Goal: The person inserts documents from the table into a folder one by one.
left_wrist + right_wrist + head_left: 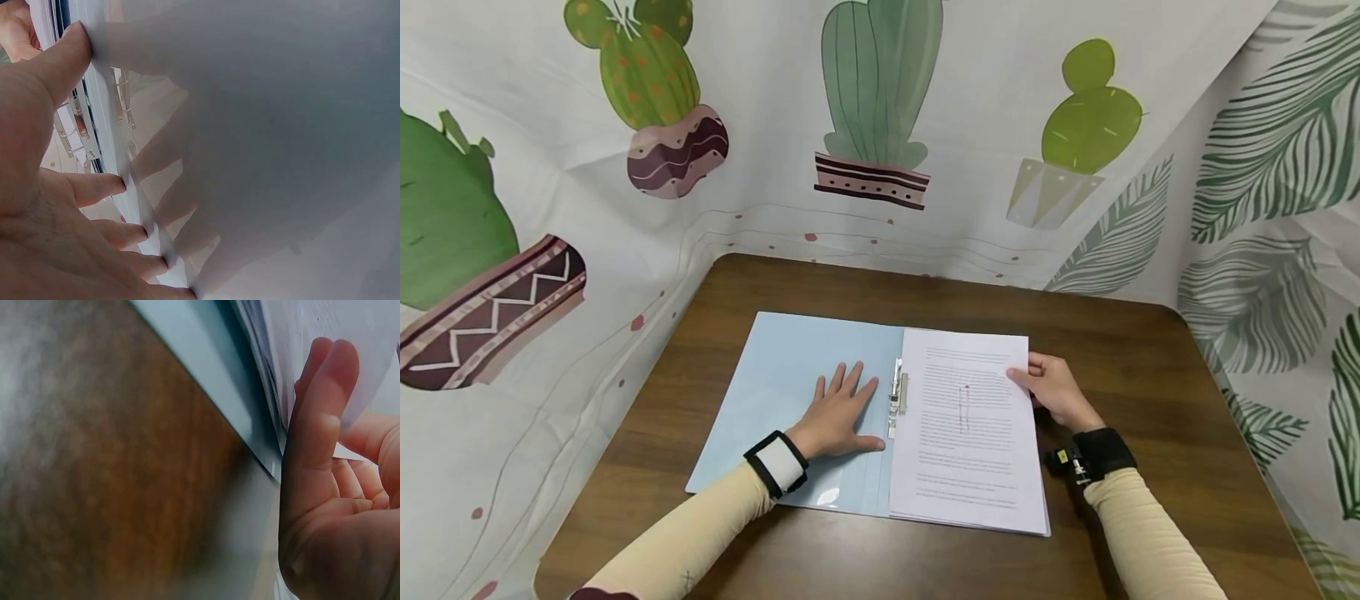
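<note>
A light blue folder [797, 354] lies spread flat on the table. A metal binder clip mechanism [898, 398] runs along its spine. Over the right side lies a stack of printed paper [958, 475] with red marks near its middle. My left hand [837, 417] rests on the inside of the left cover, fingers spread, thumb towards the spine; its fingertips touch the glossy surface in the left wrist view. At the paper's right edge my right hand [1058, 390] pinches sheets, thumb on top and fingers beneath. In the right wrist view, the paper edges [265, 369] are lifted apart from the cover.
The brown wooden table [1120, 350] extends around the folder on every side. Behind and beside it hangs a white cloth [760, 108] printed with cacti and leaves. A small black device [1063, 458] is strapped at the right wrist, close to the paper's edge.
</note>
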`<state>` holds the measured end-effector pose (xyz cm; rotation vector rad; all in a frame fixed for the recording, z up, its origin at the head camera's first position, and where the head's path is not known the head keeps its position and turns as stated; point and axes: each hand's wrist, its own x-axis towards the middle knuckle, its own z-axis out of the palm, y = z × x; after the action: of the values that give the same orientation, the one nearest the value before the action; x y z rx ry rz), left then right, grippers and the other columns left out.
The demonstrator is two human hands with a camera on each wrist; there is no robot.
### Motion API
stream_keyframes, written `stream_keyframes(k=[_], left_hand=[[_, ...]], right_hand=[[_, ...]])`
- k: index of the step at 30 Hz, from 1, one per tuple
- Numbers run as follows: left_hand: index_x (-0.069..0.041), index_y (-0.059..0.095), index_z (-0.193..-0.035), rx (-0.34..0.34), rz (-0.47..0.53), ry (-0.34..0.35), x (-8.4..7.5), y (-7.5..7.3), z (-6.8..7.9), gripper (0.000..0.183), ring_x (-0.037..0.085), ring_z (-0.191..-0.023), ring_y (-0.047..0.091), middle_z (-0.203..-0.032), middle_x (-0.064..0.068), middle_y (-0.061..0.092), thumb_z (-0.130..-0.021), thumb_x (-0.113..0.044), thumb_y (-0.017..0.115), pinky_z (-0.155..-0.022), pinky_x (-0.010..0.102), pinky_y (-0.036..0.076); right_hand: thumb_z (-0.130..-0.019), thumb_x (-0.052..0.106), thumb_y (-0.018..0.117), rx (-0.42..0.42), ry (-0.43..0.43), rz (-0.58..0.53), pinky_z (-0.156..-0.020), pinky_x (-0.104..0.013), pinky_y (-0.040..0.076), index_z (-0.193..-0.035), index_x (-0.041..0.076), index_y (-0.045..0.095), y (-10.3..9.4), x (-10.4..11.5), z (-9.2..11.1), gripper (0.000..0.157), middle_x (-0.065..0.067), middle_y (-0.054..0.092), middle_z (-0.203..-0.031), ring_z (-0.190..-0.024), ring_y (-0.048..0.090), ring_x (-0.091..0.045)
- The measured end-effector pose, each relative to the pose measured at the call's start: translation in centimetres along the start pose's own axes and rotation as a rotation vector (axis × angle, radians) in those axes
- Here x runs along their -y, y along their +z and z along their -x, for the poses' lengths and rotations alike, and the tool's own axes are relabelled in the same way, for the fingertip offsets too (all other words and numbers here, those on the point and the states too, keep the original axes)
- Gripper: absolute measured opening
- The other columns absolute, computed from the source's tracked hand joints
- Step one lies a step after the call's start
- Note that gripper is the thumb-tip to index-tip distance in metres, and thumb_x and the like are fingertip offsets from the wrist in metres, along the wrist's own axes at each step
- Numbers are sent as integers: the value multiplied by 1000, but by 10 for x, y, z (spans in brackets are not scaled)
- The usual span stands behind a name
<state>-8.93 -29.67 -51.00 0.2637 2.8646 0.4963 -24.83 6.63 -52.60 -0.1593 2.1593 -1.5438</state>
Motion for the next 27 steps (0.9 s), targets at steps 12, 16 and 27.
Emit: stream_keyframes(k=[12, 16, 27], left_hand=[[-8, 40, -158, -2, 1, 6, 0, 1, 0, 105, 50, -153, 11, -168, 24, 18, -79, -63, 81, -115, 74, 15], [-8, 39, -159, -1, 2, 8, 0, 1, 0, 105, 50, -153, 10, -168, 24, 18, -79, -63, 80, -115, 74, 15], [-7, 39, -158, -5, -10, 9, 0, 0, -1, 105, 51, -153, 11, -168, 24, 18, -79, -63, 81, -114, 74, 16]], right_hand=[[-102, 19, 67, -18, -38, 56, -59, -40, 60, -133, 0, 62, 4, 0, 2, 37, -18, 74, -108, -79, 73, -26], [-101, 19, 67, -19, -56, 56, -58, -39, 59, -132, 0, 63, 5, 0, 3, 37, -19, 74, -107, -77, 73, -27], [-101, 20, 68, -26, -69, 98, -57, -36, 58, -133, 2, 62, 8, 1, 3, 37, -20, 74, -107, -76, 72, -28]])
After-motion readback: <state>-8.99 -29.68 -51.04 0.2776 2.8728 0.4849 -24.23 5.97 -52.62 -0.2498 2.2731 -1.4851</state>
